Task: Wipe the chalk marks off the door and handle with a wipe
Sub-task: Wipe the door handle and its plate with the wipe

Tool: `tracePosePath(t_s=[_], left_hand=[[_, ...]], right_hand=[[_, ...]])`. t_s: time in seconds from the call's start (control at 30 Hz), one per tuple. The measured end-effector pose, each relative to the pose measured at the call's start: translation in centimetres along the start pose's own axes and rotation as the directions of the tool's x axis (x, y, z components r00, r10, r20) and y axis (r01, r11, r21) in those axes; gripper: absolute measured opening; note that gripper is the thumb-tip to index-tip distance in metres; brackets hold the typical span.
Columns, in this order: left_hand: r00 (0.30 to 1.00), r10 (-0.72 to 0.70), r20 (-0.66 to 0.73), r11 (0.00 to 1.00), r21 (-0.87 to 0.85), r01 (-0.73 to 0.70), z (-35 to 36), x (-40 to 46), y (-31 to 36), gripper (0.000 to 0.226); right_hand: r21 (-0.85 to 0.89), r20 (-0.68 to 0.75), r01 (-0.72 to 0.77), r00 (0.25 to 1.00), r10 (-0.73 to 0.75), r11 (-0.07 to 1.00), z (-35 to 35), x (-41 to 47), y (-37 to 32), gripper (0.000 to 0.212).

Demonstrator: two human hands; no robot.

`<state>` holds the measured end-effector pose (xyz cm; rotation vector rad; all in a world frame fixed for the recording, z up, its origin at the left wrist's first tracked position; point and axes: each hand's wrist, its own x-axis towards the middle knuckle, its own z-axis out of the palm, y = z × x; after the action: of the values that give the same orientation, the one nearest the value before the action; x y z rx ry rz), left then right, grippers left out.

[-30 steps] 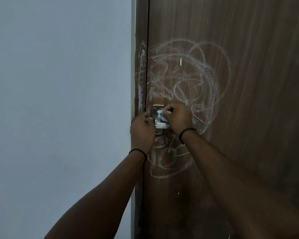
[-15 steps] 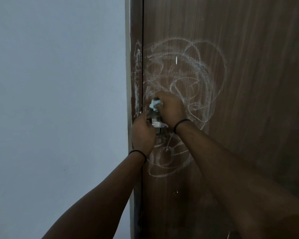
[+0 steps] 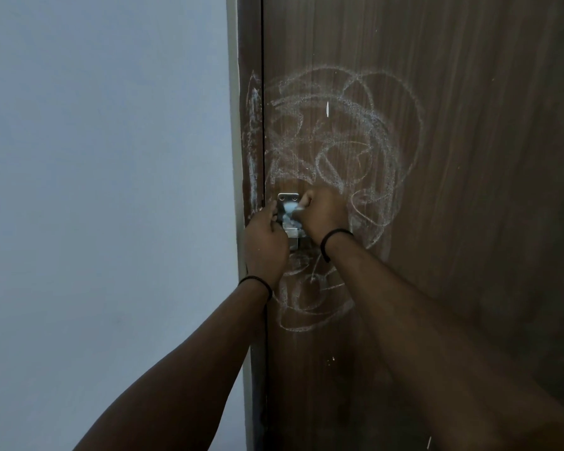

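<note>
A pale wall [image 3: 105, 190] and a chalk-scribbled wood-grain door [image 3: 469, 222] were seen.

The metal handle [image 3: 290, 237] was gripped by the left hand [image 3: 266, 245]; a crumpled white wipe [image 3: 288, 211] was pinched against its plate by the right hand [image 3: 324, 216], below looping chalk marks [image 3: 355, 141].

The right hand [image 3: 323, 216] pinches a pale wipe [image 3: 288, 212] and presses it on the metal handle [image 3: 288, 219] at the left edge of the brown door [image 3: 469, 157]. The left hand [image 3: 266, 245] grips the handle from the left side. White chalk marks [image 3: 339, 141] cover the door above and below the handle, and also the frame [image 3: 249, 125]. A pale wall [image 3: 105, 190] is on the left.
</note>
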<state>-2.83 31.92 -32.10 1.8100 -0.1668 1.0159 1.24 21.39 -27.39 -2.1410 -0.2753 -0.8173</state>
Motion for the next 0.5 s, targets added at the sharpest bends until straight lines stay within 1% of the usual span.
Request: tracePosePath(t_s=[0.03,0.1,0.17,0.23,0.27,0.4,0.5], left_hand=[[1.000,-0.017,-0.003,1.000,-0.015,0.017,0.0,0.0,-0.2,0.041],[1.000,-0.025,-0.007,0.999,-0.030,0.024,0.1,0.0,-0.5,0.040],[1.000,-0.008,-0.006,1.000,-0.019,0.008,0.2,-0.1,-0.9,0.040],[1.000,-0.016,0.006,1.000,-0.025,0.016,0.3,-0.2,-1.2,0.039],[1.000,-0.022,0.020,0.999,-0.025,0.023,0.2,-0.3,-1.5,0.038],[0.998,0.006,0.060,0.999,0.031,-0.008,-0.4,-0.5,-2.1,0.036],[0.998,0.025,0.064,0.997,0.066,-0.029,-0.7,-0.3,-1.8,0.029]], right_hand=[[-0.034,0.050,-0.017,0.999,0.019,0.999,0.0,-0.1,0.3,0.012],[-0.045,0.074,0.017,0.997,-0.014,0.999,0.0,-0.2,0.2,0.012],[-0.010,0.104,0.130,0.986,-0.129,0.991,0.3,-0.3,-0.6,0.010],[-0.042,0.202,0.235,0.954,-0.222,0.971,0.9,-0.5,-1.3,0.012],[-0.077,0.251,0.258,0.940,-0.231,0.963,1.0,-0.4,-1.3,0.014],[-0.227,0.382,0.292,0.904,-0.191,0.929,0.1,0.2,-1.3,0.018],[-0.220,0.459,0.265,0.877,-0.140,0.939,-1.9,0.8,-1.6,0.011]])
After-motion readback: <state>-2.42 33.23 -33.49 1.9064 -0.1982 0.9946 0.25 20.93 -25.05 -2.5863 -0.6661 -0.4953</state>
